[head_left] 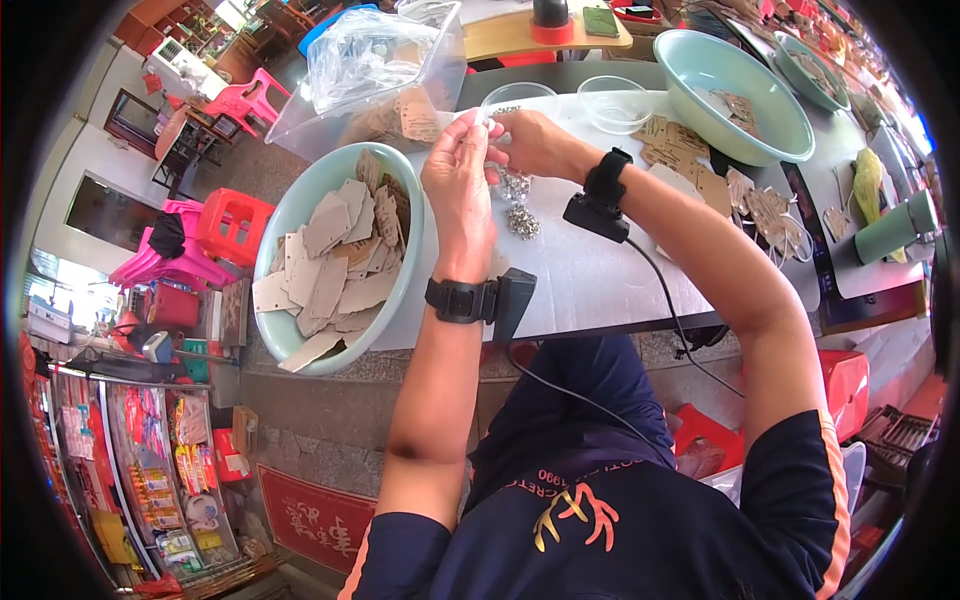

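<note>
My left hand (459, 168) and my right hand (538, 146) meet above the far half of the white-covered table (580, 270). The fingers of both are closed in a pinch around something small and whitish, too hidden to name. Just below my right hand, small shiny metal pieces (522, 221) lie in little heaps. A clear round tub (517, 91) stands right behind my hands. Left of my left wrist, a pale green basin (412, 255) holds many grey-brown cardboard pieces (325, 270), some with small holes. Both wrists wear black straps with small boxes.
A second clear tub (614, 105) and a larger green basin (735, 95) stand at the far right. Brown cards (672, 142) and cards with white strings (775, 215) lie nearby. A clear plastic bin (455, 55) stands at the far left. A green bottle (892, 228) lies at right.
</note>
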Tool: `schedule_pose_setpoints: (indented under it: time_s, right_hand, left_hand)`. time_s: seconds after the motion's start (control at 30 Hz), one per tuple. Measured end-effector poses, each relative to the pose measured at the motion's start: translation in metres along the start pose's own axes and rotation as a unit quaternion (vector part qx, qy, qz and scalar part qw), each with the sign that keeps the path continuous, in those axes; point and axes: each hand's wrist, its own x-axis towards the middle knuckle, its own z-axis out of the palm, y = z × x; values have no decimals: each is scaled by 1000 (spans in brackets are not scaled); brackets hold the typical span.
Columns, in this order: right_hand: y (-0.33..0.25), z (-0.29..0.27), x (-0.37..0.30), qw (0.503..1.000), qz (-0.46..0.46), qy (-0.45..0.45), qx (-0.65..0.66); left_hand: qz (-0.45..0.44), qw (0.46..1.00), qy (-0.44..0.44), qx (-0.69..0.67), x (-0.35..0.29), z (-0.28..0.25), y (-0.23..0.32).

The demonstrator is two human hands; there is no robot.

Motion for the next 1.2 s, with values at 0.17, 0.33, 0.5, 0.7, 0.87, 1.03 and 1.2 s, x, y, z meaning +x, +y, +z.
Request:
schedule_pose_setpoints:
  time_s: [0.17,0.33,0.5,0.7,0.87,1.03,1.2]
  right_hand:
    - [7,0,6,989,34,44,136]
    - [-7,-9,6,980,-27,36,194]
    - [-26,-16,7,977,-25,68,202]
    - [-66,-37,-12,980,-48,69,178]
    - [-77,-83,-23,984,-70,21,165]
    - [-95,-137,-37,990,-79,-7,117]
    - [-85,-165,-46,991,-33,70,105]
  left_hand:
    - [13,998,40,43,-18,-3,3]
    - [21,996,62,63,-32,-13,-5]
    - [77,979,89,164,-36,-20,-26]
    - [-20,992,102,-74,-67,0,-20]
    - [-159,950,22,-267,-67,26,-6]
    - [-303,795,-38,-524,-25,74,13]
    - [-170,796,-194,-548,27,93,-9]
